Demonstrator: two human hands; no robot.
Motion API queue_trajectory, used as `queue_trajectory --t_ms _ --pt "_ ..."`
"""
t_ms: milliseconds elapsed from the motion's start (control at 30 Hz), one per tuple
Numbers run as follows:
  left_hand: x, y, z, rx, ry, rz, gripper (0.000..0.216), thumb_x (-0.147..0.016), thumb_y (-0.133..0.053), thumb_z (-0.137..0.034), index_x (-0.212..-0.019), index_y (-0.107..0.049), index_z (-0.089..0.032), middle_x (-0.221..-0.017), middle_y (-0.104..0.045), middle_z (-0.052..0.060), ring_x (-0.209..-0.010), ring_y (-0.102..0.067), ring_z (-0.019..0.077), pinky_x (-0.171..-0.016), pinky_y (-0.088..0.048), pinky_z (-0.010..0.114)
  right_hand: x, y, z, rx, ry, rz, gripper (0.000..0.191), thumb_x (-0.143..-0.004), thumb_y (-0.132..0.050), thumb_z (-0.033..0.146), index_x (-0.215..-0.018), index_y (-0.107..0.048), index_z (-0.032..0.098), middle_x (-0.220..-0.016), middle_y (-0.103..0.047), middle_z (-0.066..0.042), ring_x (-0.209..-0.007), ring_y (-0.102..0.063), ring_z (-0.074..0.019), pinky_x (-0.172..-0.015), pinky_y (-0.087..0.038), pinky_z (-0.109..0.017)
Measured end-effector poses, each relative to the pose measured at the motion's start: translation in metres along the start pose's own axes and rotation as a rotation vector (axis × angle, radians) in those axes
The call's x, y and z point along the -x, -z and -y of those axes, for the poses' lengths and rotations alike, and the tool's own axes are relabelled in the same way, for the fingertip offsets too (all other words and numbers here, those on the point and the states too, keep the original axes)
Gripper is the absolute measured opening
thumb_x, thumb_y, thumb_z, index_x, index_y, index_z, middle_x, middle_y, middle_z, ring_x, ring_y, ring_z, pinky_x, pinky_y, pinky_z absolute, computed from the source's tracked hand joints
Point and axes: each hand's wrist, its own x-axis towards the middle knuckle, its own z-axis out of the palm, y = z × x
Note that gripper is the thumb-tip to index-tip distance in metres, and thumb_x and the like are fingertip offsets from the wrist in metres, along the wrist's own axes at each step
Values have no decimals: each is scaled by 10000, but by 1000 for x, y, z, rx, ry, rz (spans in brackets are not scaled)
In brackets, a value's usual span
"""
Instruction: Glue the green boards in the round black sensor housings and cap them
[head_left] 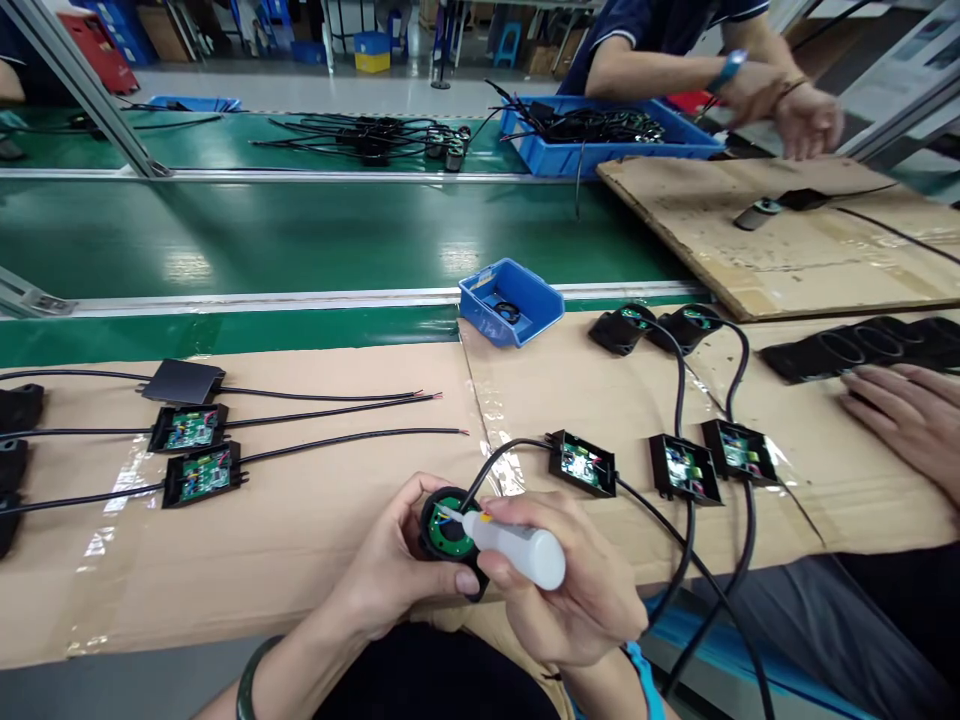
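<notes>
Bottle (527, 553) pinched in our right hand (581, 580) hides the housing (448, 546) at three o'clock; our left hand (386, 570) clasps it at eight.

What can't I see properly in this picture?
All in the head view:
Back of the round part with a green board: hidden by its front and the left hand.
Inside of the white bottle: hidden by its wall and the right hand.
Black pieces: cut off by the left edge.
Person opposite: head cut off by the top edge.
</notes>
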Motion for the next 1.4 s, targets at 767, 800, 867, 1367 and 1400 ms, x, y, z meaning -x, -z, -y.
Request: queue_trajectory --t_ms 767,800,867,1367,1400 --pt "-22 27 -30 -941 -302 -166 499 -623 -865 -303 -1019 -580 -197 -1079 -625 73 -1029 -569 285 -900 -442 371 -62 -34 -83 -752 -744 -307 430 -659 -844 377 -970 -621 181 -855 -703 -17 -739 -679 -137 -782 -591 -350" --pt "-23 28 -33 -1022 -288 -171 496 -631 -865 -314 -1026 -586 -203 -1098 -625 77 -1043 -566 295 -910 -443 388 -70 -45 -91 -728 -767 -274 461 -627 -853 394 -951 -613 172 -873 -700 -23 -757 -670 -138 -782 -576 -335" --pt "-25 30 -36 -1140 -275 -191 486 -649 -852 -309 -1046 -592 -205 -1167 -606 96 -1109 -546 316 -955 -436 426 -85 -70 -109 -684 -774 -209 467 -586 -860 382 -898 -600 151 -854 -683 -27 -768 -647 -139 -769 -547 -305" --pt "-25 37 -45 -1263 -330 -57 578 -664 -831 -107 -1191 -607 -185 -1151 -646 69 -1083 -560 265 -946 -484 397 -110 -179 -201 -211 -683 255 174 -835 -692 155 -983 -609 120 -937 -656 -29 -903 -631 -173 -926 -490 -398" --pt "-26 37 -44 -1272 -360 -64 559 -674 -832 -122 -1181 -603 -182 -1135 -645 70 -1066 -563 265 -928 -490 399 -111 -178 -200 -175 -672 280 195 -816 -700 130 -988 -609 122 -945 -663 -29 -917 -634 -177 -945 -481 -404"
